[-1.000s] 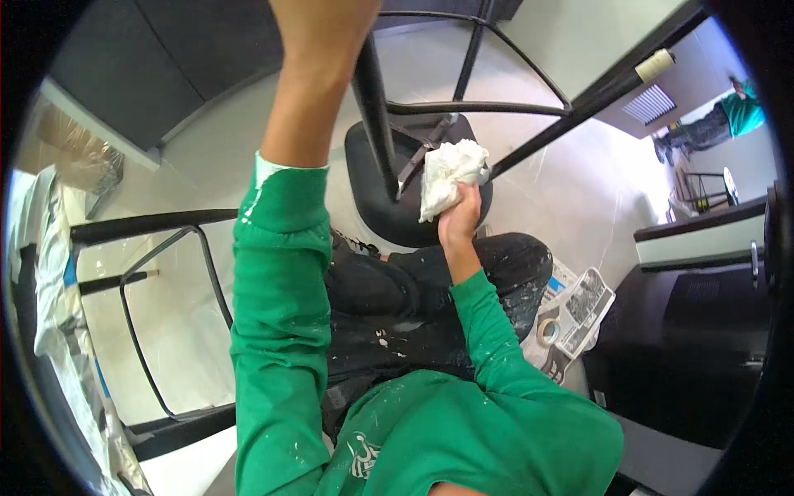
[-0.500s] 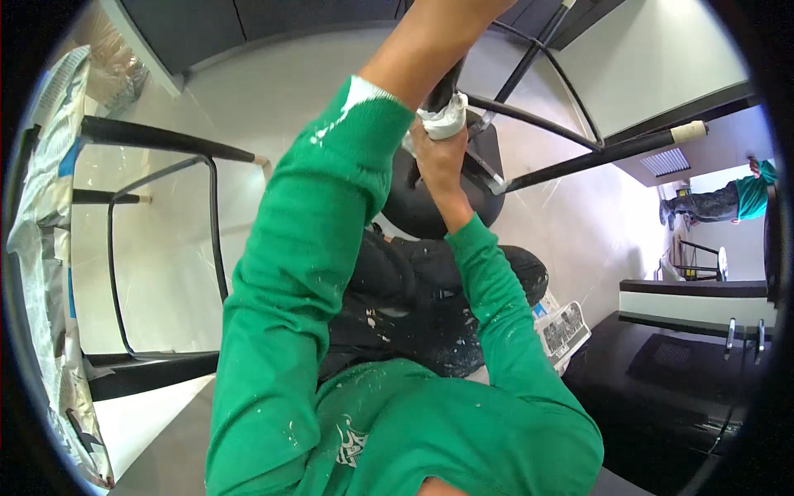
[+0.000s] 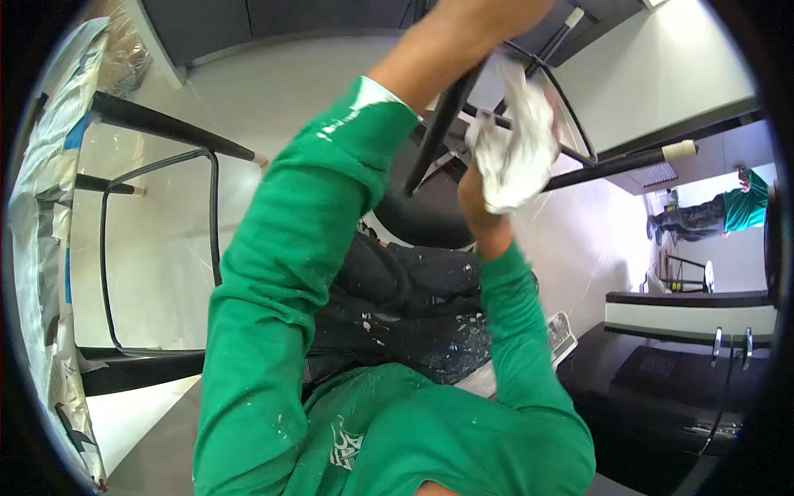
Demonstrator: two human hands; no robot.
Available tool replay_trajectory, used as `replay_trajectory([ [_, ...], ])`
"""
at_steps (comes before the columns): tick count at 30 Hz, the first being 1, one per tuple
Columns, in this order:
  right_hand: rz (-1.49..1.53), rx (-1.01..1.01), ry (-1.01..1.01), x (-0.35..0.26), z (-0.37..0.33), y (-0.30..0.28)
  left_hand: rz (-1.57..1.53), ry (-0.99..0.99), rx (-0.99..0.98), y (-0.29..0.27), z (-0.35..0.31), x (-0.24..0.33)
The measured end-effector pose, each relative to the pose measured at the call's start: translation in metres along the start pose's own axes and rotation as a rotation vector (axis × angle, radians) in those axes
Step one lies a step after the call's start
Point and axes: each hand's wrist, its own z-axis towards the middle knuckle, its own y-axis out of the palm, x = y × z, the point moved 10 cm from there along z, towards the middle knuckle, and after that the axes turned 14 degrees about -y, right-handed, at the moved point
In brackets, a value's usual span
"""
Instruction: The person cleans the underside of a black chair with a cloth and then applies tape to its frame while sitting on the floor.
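Observation:
A crumpled white cloth (image 3: 519, 153) is in my right hand (image 3: 477, 197), bunched up and partly smeared by motion. It is beside the black legs of an upturned stool, whose round dark seat (image 3: 430, 217) is low, beyond my knees. My left hand (image 3: 514, 11) reaches up past the near stool leg (image 3: 442, 124) to the top edge of the picture. Its fingers are cut off there, so I cannot see whether it grips the leg.
To my left, another black-legged piece of furniture (image 3: 169, 124) has a paper-covered, taped side (image 3: 50, 248). Glossy black cabinet doors (image 3: 645, 372) are at the right. A person in green (image 3: 744, 202) is farther off at the right, near another stool (image 3: 691, 273).
My right hand has pulled the cloth away from the stool leg and moved right; the cloth now hangs looser. My left arm has shifted slightly right at the wrist.

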Motion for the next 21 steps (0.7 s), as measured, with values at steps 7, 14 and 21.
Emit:
replay_trajectory([
  [7, -0.277, -0.953, -0.697, 0.003, -0.076, 0.101, -0.194, -0.16, -0.247, 0.005, 0.007, -0.013],
  [14, 0.101, -1.497, -0.326, -0.018, -0.336, 0.083, -0.199, -0.071, -0.033, 0.004, -0.001, -0.006],
  [21, 0.27, -1.328, -0.114, 0.015, -0.26, 0.024, -0.097, -0.014, 0.045, -0.011, -0.005, -0.003],
])
